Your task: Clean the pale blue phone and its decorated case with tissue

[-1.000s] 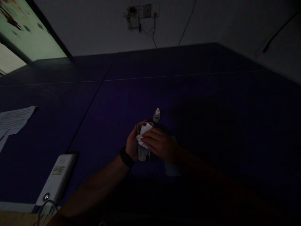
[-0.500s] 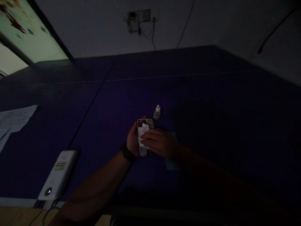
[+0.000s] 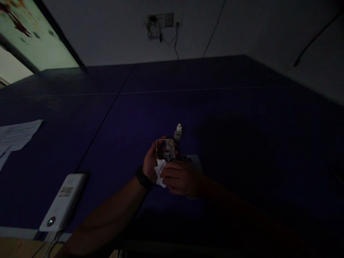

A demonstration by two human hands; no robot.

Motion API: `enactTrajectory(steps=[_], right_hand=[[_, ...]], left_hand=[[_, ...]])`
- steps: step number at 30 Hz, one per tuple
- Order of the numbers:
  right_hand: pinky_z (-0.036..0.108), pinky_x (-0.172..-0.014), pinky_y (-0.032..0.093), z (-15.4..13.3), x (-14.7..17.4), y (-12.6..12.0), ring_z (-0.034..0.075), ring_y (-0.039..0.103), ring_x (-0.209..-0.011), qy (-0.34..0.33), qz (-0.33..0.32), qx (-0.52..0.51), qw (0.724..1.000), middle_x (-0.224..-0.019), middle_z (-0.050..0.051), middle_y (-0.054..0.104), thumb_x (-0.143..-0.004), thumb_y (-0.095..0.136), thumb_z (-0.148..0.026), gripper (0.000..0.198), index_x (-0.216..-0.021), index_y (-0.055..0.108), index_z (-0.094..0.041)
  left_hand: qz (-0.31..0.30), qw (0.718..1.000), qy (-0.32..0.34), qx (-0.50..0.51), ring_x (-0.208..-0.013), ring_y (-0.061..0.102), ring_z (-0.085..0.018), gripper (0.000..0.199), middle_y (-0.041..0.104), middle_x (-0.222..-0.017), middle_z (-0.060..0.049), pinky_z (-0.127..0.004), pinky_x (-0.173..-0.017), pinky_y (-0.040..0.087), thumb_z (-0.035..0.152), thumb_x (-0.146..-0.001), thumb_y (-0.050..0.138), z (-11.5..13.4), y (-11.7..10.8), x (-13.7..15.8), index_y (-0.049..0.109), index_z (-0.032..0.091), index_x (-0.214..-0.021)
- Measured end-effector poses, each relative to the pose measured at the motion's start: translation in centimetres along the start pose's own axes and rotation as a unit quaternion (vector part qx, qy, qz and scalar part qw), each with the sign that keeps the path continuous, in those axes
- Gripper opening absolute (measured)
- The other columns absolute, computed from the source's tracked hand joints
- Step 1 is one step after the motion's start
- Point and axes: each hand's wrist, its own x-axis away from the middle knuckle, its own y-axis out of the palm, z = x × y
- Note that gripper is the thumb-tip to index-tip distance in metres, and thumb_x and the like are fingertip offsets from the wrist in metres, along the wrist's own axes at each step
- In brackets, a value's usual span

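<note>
My left hand (image 3: 150,163), with a dark band on its wrist, is wrapped round a phone case (image 3: 166,148) that has a large camera cut-out at its far end. A white tissue (image 3: 160,173) lies against the near part of the case, pinched in the fingers of my right hand (image 3: 180,177). Partly under my right hand, a pale blue phone (image 3: 195,163) rests on the table with its camera lenses up. Just beyond the case stands a small clear bottle (image 3: 177,132) with a white dropper-style cap.
A white power bank (image 3: 63,202) with cables lies at the left on the dark blue table (image 3: 150,111). Printed sheets (image 3: 20,136) are at the far left. Wall sockets (image 3: 163,21) with plugs and cords sit above the table's back edge.
My right hand has drawn the tissue down the case toward me, uncovering the case's upper part. More of the pale blue phone shows now. My left hand keeps its hold.
</note>
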Motion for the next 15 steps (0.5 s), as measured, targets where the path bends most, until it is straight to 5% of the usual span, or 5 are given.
enactTrajectory(steps=[4,9,15], right_hand=[[0.035,-0.094,0.051,-0.2,0.0,-0.2,0.019,0.061,-0.108,0.039,0.039,0.023,0.998,-0.111,0.004,0.074,-0.095,0.059,-0.014,0.01,-0.099,0.067,-0.018],[0.031,-0.088,0.051,-0.2,-0.1,-0.6,0.018,0.063,-0.101,-0.017,0.015,0.01,1.0,-0.103,0.003,0.074,-0.093,0.059,-0.016,0.009,-0.089,0.066,-0.018],[0.035,-0.077,0.052,1.2,0.7,-1.3,0.019,0.063,-0.083,0.086,0.196,0.032,0.976,-0.089,0.005,0.071,-0.089,0.055,-0.013,0.012,-0.094,0.065,-0.019]], left_hand=[[0.014,1.0,-0.008,0.012,-0.087,0.073,-0.023,0.056,0.073,-0.11,-0.009,-0.035,-0.081,0.052,0.051,-0.101,0.041,0.1,-0.1,0.1,0.038,0.028,-0.152],[0.017,1.0,-0.016,0.015,-0.086,0.073,-0.022,0.053,0.073,-0.111,-0.01,-0.036,-0.08,0.052,0.048,-0.104,0.034,0.2,0.4,0.3,0.037,0.028,-0.153],[0.022,0.999,0.005,0.032,-0.095,0.07,-0.023,0.053,0.072,-0.112,-0.011,-0.04,-0.092,0.05,0.048,-0.103,0.037,-0.1,0.5,0.1,0.044,0.024,-0.149]])
